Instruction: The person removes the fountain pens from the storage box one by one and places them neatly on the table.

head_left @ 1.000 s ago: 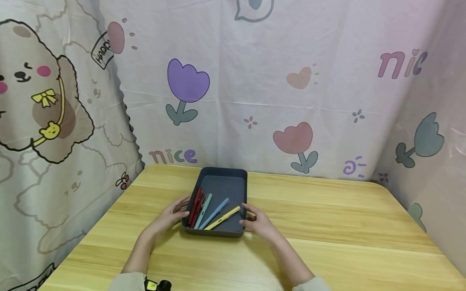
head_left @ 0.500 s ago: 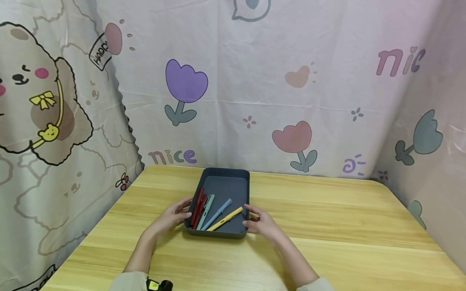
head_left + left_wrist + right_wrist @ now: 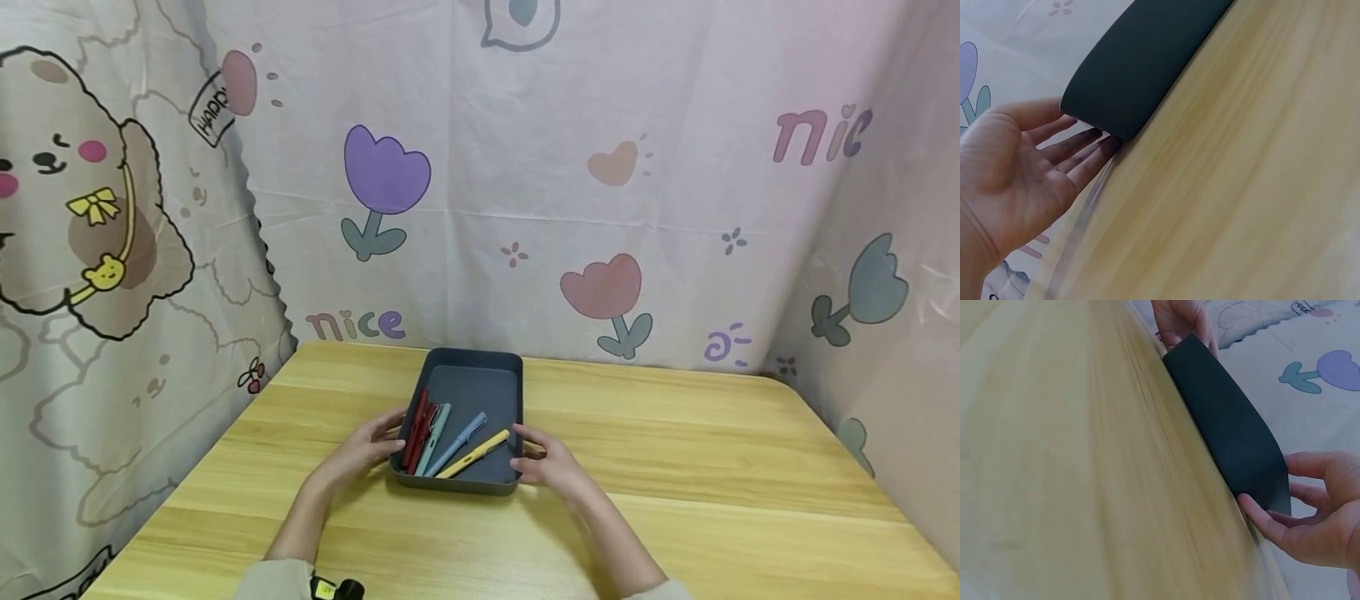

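Observation:
A dark grey rectangular tray (image 3: 480, 387) sits on the table, pens gathered in its near half. Two red pens (image 3: 415, 437) lean along the left wall, beside a teal pen (image 3: 433, 439). A blue pen (image 3: 460, 444) and a yellow pen (image 3: 476, 454) lie slanted to their right. My left hand (image 3: 369, 450) grips the tray's left side, thumb at the rim and fingers along the lower edge. On the opposite side my right hand (image 3: 553, 465) holds the tray between thumb and fingers. Both wrist views show the tray's outer front wall (image 3: 1229, 431).
The light wooden table (image 3: 675, 442) stretches far to the right and toward the front. Behind it hangs a printed cloth (image 3: 487, 183), close to the tray's far end. Another cloth (image 3: 150, 375) borders the left edge.
The tray has slid a little to the right, with the pens in it. Both hands have moved right along with it, keeping their hold on its sides.

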Demonstrator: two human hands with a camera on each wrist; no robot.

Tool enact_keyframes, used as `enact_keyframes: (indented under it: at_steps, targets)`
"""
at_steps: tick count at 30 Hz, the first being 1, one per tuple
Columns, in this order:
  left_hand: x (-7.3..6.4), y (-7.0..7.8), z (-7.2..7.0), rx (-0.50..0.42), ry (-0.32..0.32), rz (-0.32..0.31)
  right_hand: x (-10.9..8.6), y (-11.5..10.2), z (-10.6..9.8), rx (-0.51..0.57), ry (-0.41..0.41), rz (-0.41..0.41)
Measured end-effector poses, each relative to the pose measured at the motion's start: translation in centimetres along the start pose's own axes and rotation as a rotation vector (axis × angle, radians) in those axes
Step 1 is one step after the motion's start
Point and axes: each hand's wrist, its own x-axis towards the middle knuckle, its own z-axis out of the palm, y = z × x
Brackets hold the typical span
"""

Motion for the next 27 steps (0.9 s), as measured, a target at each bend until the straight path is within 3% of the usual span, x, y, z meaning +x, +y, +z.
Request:
enact_keyframes:
  at_steps: [7, 27]
  targets:
    - [0.5, -0.3, 0.6, -0.038, 0.017, -0.049, -0.2, 0.3, -0.5, 0.01, 0.039, 0.006]
    - [1.1, -0.4, 1.1, -0.06, 0.011, -0.028, -0.3, 0.1, -1.3, 0.028, 0.076, 0.025]
